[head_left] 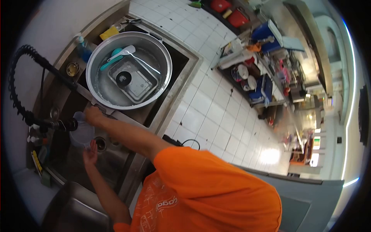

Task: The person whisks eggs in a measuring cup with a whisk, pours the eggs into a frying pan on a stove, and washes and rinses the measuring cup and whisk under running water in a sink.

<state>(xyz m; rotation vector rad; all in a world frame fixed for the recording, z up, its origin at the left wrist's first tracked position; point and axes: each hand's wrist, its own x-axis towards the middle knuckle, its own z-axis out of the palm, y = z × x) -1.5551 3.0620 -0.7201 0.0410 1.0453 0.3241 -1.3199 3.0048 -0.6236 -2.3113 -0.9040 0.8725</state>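
A clear plastic container (80, 136) is under the black spray head (69, 124) of the sink faucet. My right hand (92, 115) grips the container's rim, fingers closed, mostly seen from the back. At the container's opposite edge is my left hand (91, 153), palm turned up and fingers stretched out. Whether those fingers press on the plastic is hard to tell. Both hands are over the steel sink basin (112, 160), close to its round drain (100, 144).
A large metal pot (89, 73) sits beyond my right hand, holding a rectangular clear container (141, 87) and white and teal utensils (119, 56). A spray bottle (83, 48) and yellow sponge (109, 33) are behind it. A coiled hose (13, 85) arches over the sink. Loaded shelves (247, 63) stand across the tiled floor.
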